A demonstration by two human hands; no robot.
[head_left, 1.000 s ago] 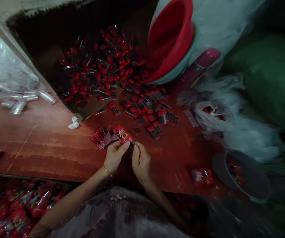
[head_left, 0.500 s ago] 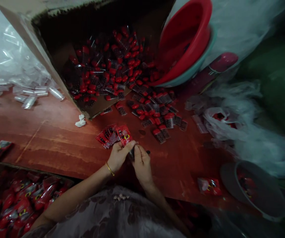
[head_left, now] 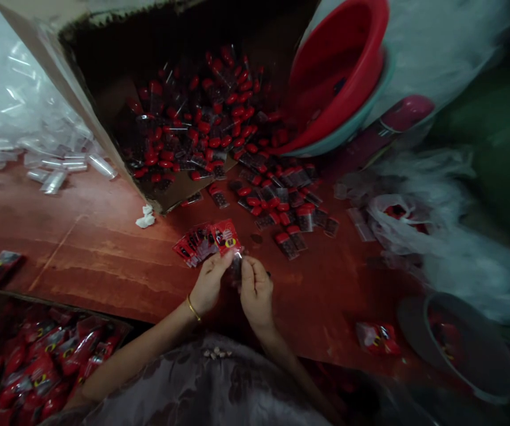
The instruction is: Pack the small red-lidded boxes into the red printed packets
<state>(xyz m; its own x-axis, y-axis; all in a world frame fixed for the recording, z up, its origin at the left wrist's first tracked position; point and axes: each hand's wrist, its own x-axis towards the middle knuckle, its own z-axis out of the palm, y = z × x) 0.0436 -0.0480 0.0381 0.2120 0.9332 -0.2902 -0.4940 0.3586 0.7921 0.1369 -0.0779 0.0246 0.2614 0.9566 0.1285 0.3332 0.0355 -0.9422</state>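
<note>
A small packet (head_left: 227,236) with a red printed top and a clear lower part is upright between my hands, above the table. My left hand (head_left: 209,283) pinches it from the left, thumb across the front just below the red print. The closed fingers of my right hand (head_left: 256,291) grip the clear part's right edge. Something dark shows through that clear part, too blurred to name. Just left of the packet, a fan of red printed cards (head_left: 194,244) lies on the table.
A cardboard box (head_left: 104,124) on its side spills red-capped clear containers (head_left: 277,198) onto the red table (head_left: 104,254). A red basin (head_left: 373,53) leans beside it. Clear tubes (head_left: 101,165) lie left, filled red packets (head_left: 37,367) lower left, and a grey tub (head_left: 472,384) right.
My hands have moved slightly apart, and more of the packet's clear part shows between them. The left thumb has drawn back a little to the left. The view has shifted slightly.
</note>
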